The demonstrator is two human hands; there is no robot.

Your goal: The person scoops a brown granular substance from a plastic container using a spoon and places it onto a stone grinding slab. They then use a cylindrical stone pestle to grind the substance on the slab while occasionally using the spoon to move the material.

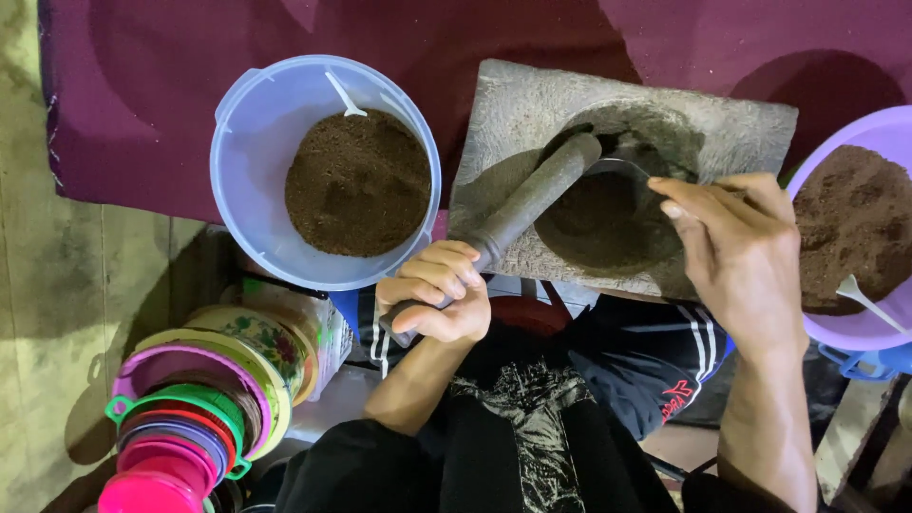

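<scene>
My left hand (437, 296) grips the near end of a long grey stone pestle (532, 201), whose far end rests in the hollow of a flat stone mortar slab (532, 114). Dark brown powder (598, 218) lies in that hollow. My right hand (746, 252) holds a metal spoon (617, 169) over the hollow, its fingers closed on the handle. Most of the spoon's handle is hidden by my fingers.
A pale blue plastic tub (249, 142) at left holds brown powder and a white spoon (344, 95). A purple bowl (869, 133) at right holds more powder and another white spoon (869, 299). Stacked colourful lids and containers (190, 418) sit at lower left. Purple cloth (142, 95) covers the floor.
</scene>
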